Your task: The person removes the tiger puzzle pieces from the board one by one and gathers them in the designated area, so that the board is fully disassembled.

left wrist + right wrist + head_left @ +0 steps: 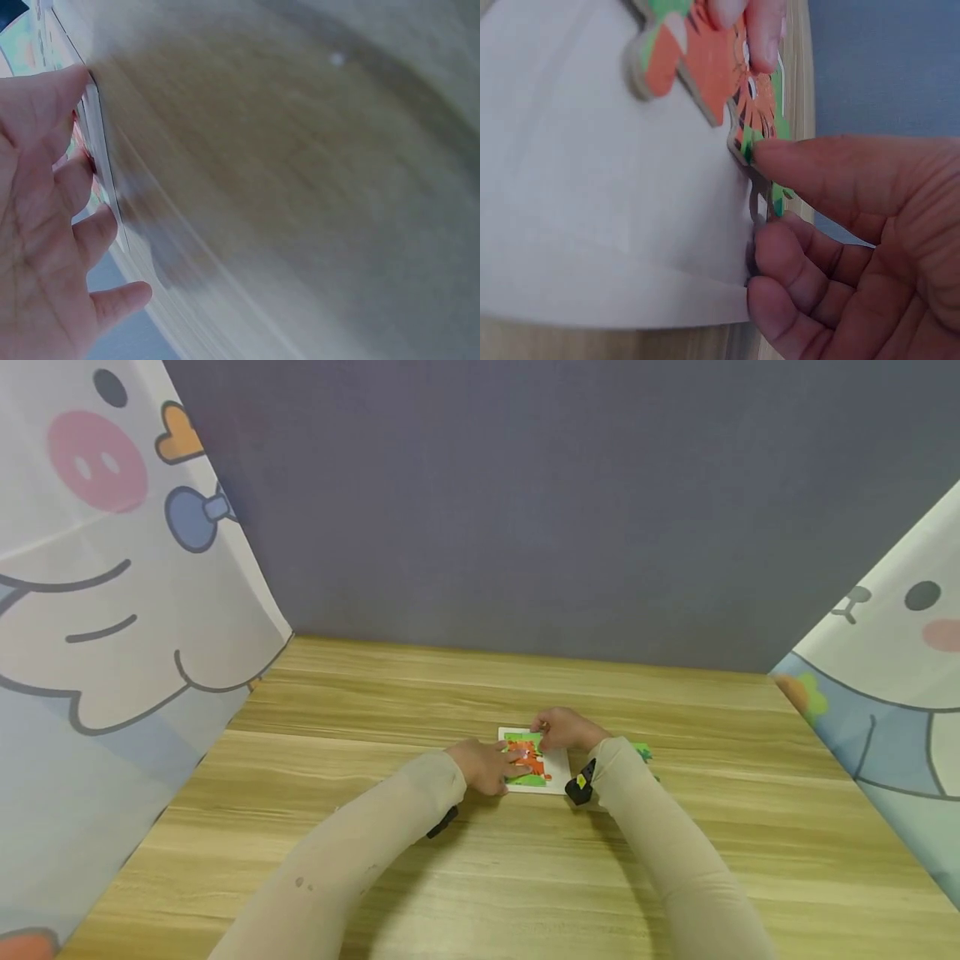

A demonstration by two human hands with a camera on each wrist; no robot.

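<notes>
One piece [779, 204]: right hand [566, 729] pinches it by the board's [557, 770] far edge, left hand [483, 767] spread. Fitting appears underway; alignment seems needed next.

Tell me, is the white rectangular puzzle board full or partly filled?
Partly filled: orange and green tiger pieces lie left on the white board, its visible right side bare.
</notes>
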